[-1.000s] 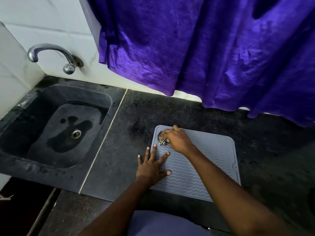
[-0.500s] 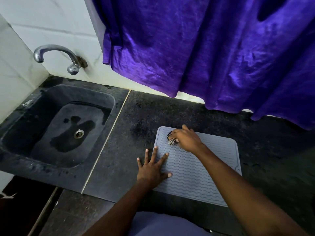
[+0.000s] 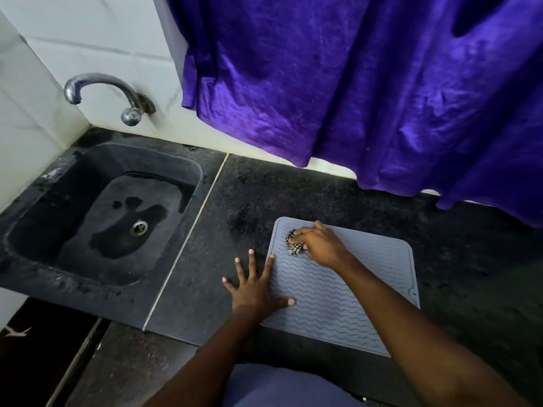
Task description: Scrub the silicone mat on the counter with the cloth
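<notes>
Clutching cloth (image 3: 294, 245), right hand (image 3: 321, 245) stays at mat (image 3: 338, 292) corner; left hand (image 3: 255, 289) spread, unmoved.

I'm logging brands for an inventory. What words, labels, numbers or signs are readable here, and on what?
None can be read.
The silicone mat, cloth, tap, sink and purple curtain show no print.
The white mark at lower left is a shape, not lettering.

Flat left hand (image 3: 255, 292), curled right hand (image 3: 321, 245)
</notes>
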